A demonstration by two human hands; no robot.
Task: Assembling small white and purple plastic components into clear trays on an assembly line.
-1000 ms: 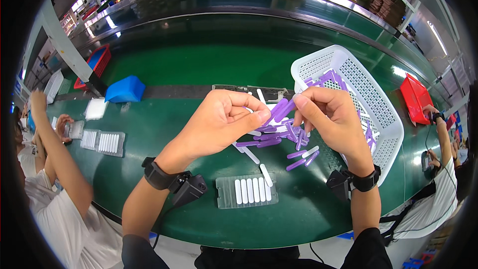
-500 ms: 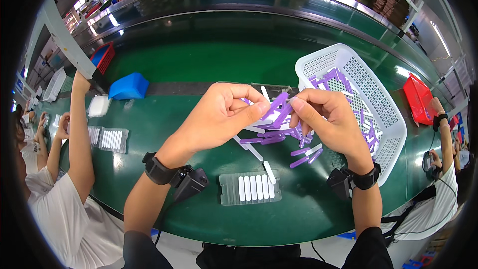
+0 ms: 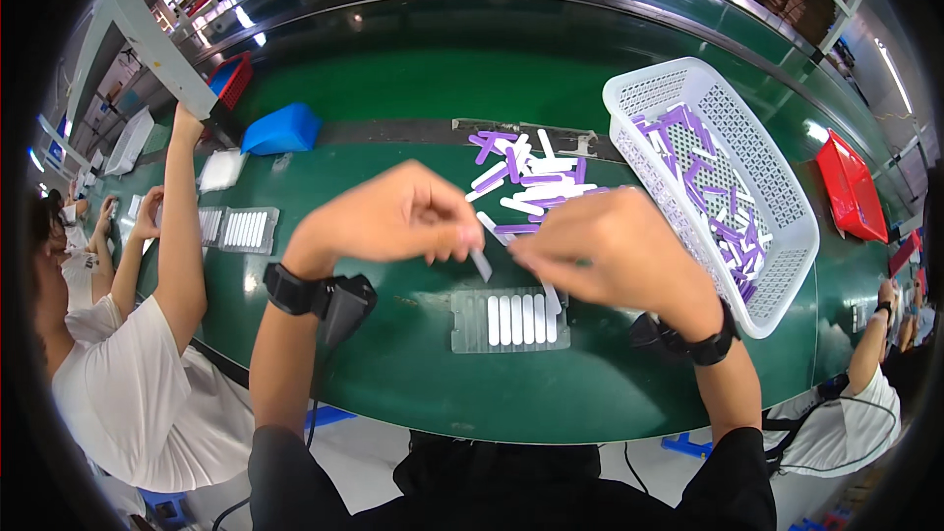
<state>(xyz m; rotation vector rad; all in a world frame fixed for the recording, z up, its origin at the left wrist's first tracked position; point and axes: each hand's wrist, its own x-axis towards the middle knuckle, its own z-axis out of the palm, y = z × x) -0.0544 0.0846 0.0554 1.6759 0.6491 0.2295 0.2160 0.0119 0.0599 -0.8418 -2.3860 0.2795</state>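
Approx half done, I'd say. Shallow clear plastic tray [image 3: 470,323] sits on the green worktop [image 3: 393,359], on my side of both hands, w/ approx six flat white round-ended sticks [image 3: 517,321] lying side by side in it; exact count fuzzy at the R end. L end of tray is bare, so prob. that bit's left. One white stick [image 3: 553,298] is tilted at the tray's far R corner, out of line w/ the row, close to my R fingers.

My L hand [image 3: 393,216]: thumb + fingertips pinching a narrow pale strip [image 3: 482,265], hanging down, clear of the tray. My R hand [image 3: 619,251]: fingers bunched, motion blur, tips by another pale pc; can't tell if it's gripped or just behind.

Supply left = plenty. Loose pile of purple and white sticks [image 3: 540,180] on the worktop just beyond my hands, all jumbled. More mixed sticks [image 3: 733,236] in the white perforated plastic basket [image 3: 752,149] to my R.

Off L, near a co-worker, similar clear tray w/ white sticks [image 3: 249,230] in a row, looks fuller than mine.
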